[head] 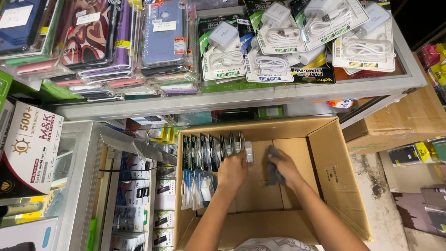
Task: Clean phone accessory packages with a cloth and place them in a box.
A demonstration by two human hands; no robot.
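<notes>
Both hands were down inside an open cardboard box (341, 186) that stood on the floor below a glass-topped surface (399, 86). The left hand (232, 170) was closed around the last of a row of charger packs (211, 151) that stood upright on edge along the box's left side, its fingers curled over the top of the end pack (249, 151), which showed a white adapter under clear plastic. The right hand (285, 166) lay just beside it, nearer the middle of the box, and clutched a grey cloth (273, 167) that was bunched between fingers and palm and pressed toward the bare cardboard bottom. The two hands were near each other but apart.

On the surface above the box lay more packaged white chargers with coiled cables (272, 62), overlapping one another, and to their left a heap of phone cases in clear sleeves (121, 46), purple, blue and heart-patterned. To the left of the box, a shelf unit held small boxed goods (134, 190). A second, closed carton (404, 123) sat to the right.
</notes>
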